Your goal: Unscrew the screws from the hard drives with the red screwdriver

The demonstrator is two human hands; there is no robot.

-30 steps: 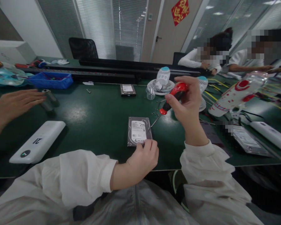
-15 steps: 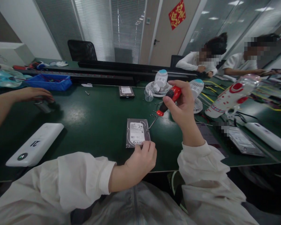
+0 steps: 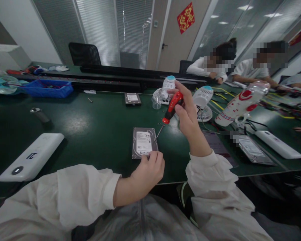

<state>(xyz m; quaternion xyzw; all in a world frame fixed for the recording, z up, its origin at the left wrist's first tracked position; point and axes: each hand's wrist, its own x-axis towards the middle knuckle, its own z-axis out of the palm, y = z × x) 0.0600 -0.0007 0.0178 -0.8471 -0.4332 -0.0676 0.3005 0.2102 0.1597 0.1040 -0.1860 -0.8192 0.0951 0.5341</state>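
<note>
A hard drive [image 3: 143, 142] with a white label lies flat on the dark green table [image 3: 97, 130] in front of me. My left hand [image 3: 149, 169] is closed at its near edge, fingertips pressed on the drive. My right hand [image 3: 187, 112] is wrapped round the red and black handle of a screwdriver [image 3: 169, 110], held tilted. The screwdriver's tip rests at the drive's far right corner.
A white power bank [image 3: 29, 156] lies at the left, a small dark cylinder [image 3: 40, 114] behind it. A second hard drive [image 3: 132, 98], small fans [image 3: 202, 100], a clear cup [image 3: 156, 102], a blue bin [image 3: 48, 88] and cables sit further back. People sit at the far right.
A neighbour's hand at the left reached the dark cylinder, then withdrew from view. The screwdriver has tilted more upright, its tip still at the drive's corner. My left hand stays on the drive.
</note>
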